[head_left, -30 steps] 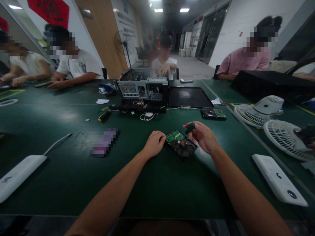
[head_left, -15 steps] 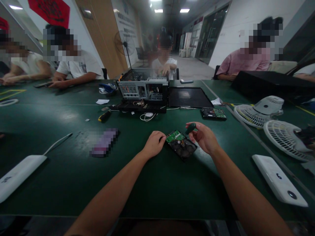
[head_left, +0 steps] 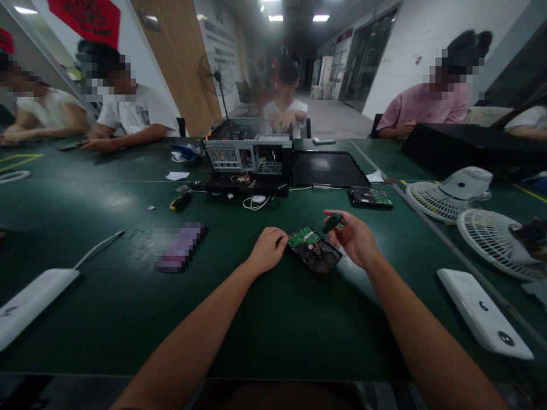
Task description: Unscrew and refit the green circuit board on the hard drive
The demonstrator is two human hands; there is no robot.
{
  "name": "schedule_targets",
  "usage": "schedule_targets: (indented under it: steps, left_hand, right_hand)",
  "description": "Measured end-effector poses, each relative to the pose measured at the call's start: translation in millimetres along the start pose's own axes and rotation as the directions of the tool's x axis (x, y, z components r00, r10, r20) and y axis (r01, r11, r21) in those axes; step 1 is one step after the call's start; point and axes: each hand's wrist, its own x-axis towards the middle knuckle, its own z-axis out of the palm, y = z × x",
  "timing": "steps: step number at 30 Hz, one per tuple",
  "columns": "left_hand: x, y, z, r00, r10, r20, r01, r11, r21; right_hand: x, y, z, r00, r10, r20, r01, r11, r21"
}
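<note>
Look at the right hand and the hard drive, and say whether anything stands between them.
Nothing visible blocks the way. The right hand is close beside the hard drive, holding a green tool. The left hand is at the drive's opposite side.

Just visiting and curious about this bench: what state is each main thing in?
Near hard drive, green board facing up
Green handle, held in the right hand
Far hard drive, lying untouched
Computer case, open
Screwdriver, lying loose
Phone, lying flat
White fan grilles, lying on the table
Standing fan, upright
</note>
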Motion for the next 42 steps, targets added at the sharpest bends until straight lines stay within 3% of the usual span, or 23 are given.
schedule_targets:
  steps: [9, 16, 42]
  left_hand:
    - [-0.2, 0.7, -1.3, 1.000, -0.018, 0.010, 0.018, 1.000, 0.004]
    - [0.2, 1.7, -2.4, 1.000, -0.019, 0.014, 0.019, 1.000, 0.004]
    - [0.4, 2.5, -2.6, 1.000, -0.022, 0.019, 0.022, 1.000, 0.006]
  right_hand:
    - [-0.9, -2.3, -5.2, 1.000, 0.018, 0.013, -0.016, 0.993, -0.119]
    - [0.6, -1.5, -5.3, 0.999, -0.023, 0.031, 0.024, 0.999, -0.030]
    - [-0.8, -2.5, -6.2, 1.000, 0.023, 0.000, -0.023, 0.995, -0.092]
